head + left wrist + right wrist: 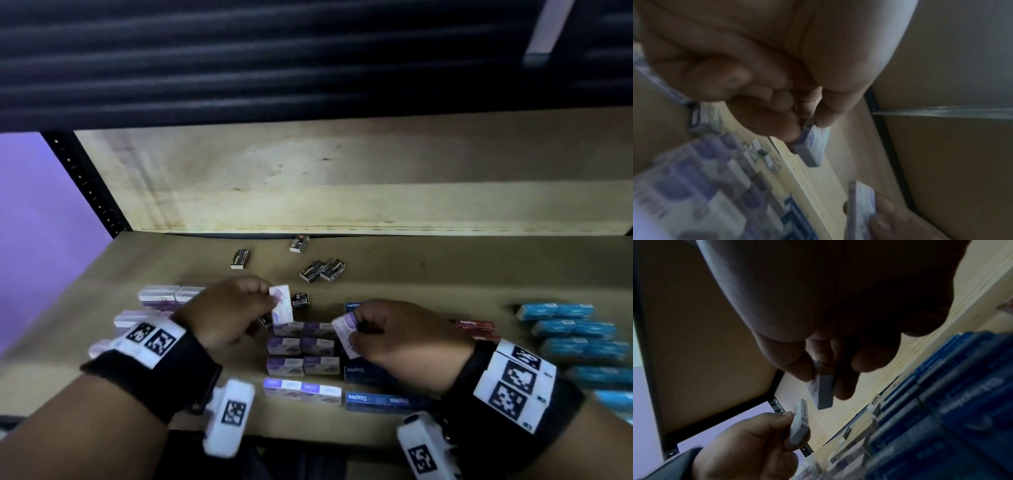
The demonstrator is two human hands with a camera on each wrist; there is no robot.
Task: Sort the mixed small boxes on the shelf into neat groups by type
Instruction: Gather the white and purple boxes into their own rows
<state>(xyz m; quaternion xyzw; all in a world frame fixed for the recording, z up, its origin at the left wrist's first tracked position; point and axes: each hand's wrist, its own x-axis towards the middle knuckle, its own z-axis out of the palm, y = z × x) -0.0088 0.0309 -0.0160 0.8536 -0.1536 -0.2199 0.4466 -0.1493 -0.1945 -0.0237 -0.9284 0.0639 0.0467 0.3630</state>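
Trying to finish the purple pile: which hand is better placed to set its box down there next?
Probably the right hand: its purple box hangs at the purple pile's edge; the left hand's box sits higher, behind it.

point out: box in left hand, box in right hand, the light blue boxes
box in left hand (282, 304): head view, its pale front face.
box in right hand (346, 334): head view, its white face left of the thumb.
light blue boxes (571, 329): head view, second row's top.

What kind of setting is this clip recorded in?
Probably a stockroom or shop storage shelf. A plywood shelf board sits in a black perforated metal upright, covered with grouped staple boxes: purple, dark blue and light blue.
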